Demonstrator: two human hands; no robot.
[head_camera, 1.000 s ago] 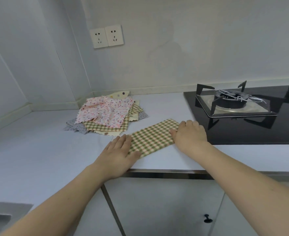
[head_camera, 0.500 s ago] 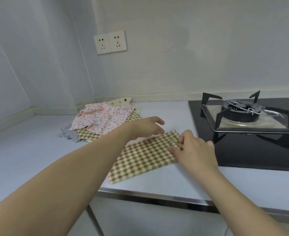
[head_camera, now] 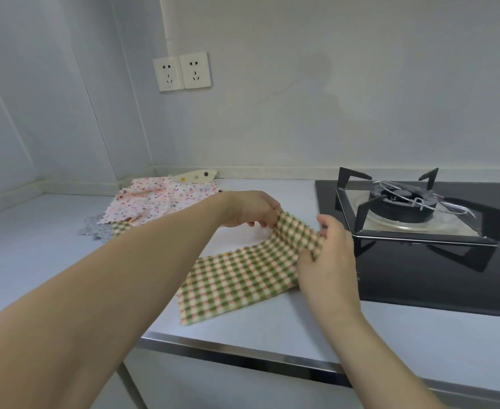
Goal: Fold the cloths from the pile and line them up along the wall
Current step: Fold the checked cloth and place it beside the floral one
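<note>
A green-and-cream checked cloth, folded into a long strip, lies on the white counter. My left hand pinches its far right corner and my right hand pinches the near right corner; that end is lifted off the counter while the left end lies flat. The pile of cloths sits in the back left corner, a pink floral one on top, a spotted cream one and a grey one showing at the edges.
A black gas hob with a burner and pan support lies directly right of the cloth. A double wall socket is above the pile. The counter's metal front edge runs below.
My left hand left the cloth's left end and crossed to the right end. Both hands now pinch the right end's corners and have raised it off the counter.
</note>
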